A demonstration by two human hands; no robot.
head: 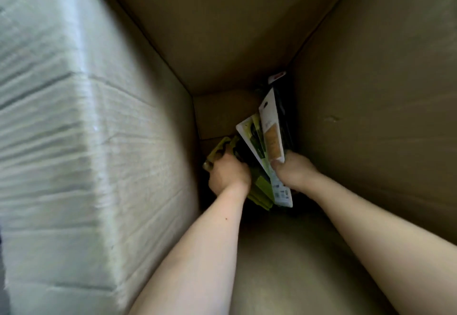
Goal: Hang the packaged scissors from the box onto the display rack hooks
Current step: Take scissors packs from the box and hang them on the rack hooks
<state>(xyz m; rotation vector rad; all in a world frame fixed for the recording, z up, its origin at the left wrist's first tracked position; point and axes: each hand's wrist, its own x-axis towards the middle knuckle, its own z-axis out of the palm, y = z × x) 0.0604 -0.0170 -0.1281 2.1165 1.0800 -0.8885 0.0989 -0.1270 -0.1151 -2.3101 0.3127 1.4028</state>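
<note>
Bare forearms (197, 253) reach deep into the cardboard box (371, 92). The left hand (228, 173) has its fingers clenched round green packaged scissors (262, 188), and the right hand (294, 168) pinches white-backed packs (270, 126). No rack is in view, so all the hanging likely remains.

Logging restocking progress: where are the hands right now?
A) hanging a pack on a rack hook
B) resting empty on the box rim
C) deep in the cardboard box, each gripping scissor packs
C: the left hand and right hand both reach to the bottom of the cardboard box, each gripping packaged scissors.
</note>
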